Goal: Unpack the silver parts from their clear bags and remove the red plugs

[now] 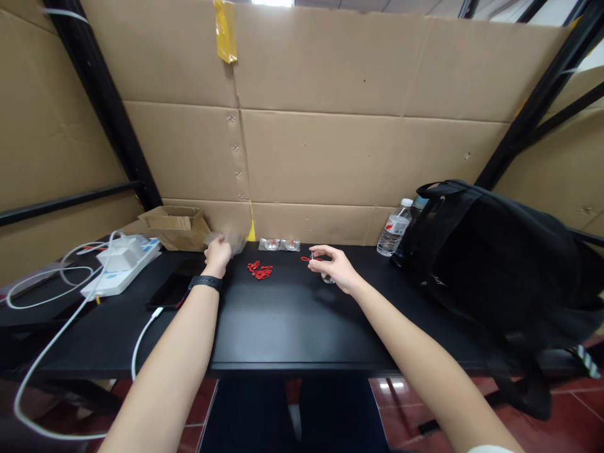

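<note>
My left hand (pixel 218 255), with a dark band on its wrist, is closed at the edge of a crumpled clear plastic bag (pixel 234 241) near the back of the black table. Over the table's middle right, my right hand (pixel 334 265) pinches a red cord (pixel 306 258) between thumb and fingers; a small silvery bit shows at the fingertips. Just under that hand lies a small clear round object (pixel 327 278), partly covered. Between the hands rests a small pile of red cords (pixel 260 270). Behind it lie two clear packets (pixel 279 245) with round items inside.
On the left are an open cardboard box (pixel 177 229), a white power strip (pixel 120 267) with looping white cables and a dark phone (pixel 175 286). A water bottle (pixel 394 228) and a black backpack (pixel 500 270) stand right. Cardboard walls (pixel 330 157) enclose the back.
</note>
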{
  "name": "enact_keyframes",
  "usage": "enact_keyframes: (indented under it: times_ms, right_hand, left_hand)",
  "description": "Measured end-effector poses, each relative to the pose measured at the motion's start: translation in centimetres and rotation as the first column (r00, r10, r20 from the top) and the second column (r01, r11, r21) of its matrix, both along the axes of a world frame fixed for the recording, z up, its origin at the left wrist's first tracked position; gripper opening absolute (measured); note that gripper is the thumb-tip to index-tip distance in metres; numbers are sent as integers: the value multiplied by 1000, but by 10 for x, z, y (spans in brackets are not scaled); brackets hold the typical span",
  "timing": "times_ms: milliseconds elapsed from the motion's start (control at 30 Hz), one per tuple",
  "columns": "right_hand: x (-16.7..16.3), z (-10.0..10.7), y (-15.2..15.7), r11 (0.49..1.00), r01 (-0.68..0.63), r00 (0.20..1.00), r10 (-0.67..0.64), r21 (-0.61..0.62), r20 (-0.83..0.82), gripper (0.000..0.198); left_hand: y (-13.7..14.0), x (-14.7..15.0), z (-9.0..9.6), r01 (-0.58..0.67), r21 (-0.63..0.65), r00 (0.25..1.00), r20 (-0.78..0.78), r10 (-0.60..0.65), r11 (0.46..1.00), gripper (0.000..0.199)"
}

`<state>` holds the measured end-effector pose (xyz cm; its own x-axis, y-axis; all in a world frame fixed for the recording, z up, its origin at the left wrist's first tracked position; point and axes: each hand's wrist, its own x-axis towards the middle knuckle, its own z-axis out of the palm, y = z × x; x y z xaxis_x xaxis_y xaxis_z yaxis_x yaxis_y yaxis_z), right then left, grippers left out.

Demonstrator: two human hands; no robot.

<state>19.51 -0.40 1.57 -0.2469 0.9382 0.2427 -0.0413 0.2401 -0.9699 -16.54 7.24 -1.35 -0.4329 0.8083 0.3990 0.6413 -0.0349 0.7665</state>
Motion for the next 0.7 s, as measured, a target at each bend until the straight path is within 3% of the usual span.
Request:
enact_keyframes:
  times_ms: [100,167,233,333,433,533,633,700]
  right_hand:
    - [3,0,2,1000,11,999,-12,26,38,46]
    - [5,1,3,998,30,998,-34,58,58,45]
    - [7,2,5,993,61,995,-69,99,74,44]
    - [12,2,11,972,132,980,-157,196,121,42]
    - [20,0,17,913,179,943,-265,367,200,37]
    - [27,0,20,845,164,893,-347,509,287,35]
    - [32,2,20,819,148,852,-390,554,350,38]
    - [33,4,19,817,135,837,-397,561,376,39]
  left_hand:
    - [-10,9,12,-203,18,979,18,203,979,52]
    - [-19,20,24,-243,121,969,-26,247,963,51]
    - [-27,35,35,-131,218,985,-84,152,967,48]
    - [-39,64,47,237,249,966,-165,-200,939,40]
    - [-50,97,47,550,205,826,-281,-489,810,36]
    - [-61,126,35,769,0,581,-416,-699,639,34]
    - [-68,142,19,855,-212,362,-408,-838,473,31]
    - [-71,147,12,863,-261,328,-362,-873,432,40]
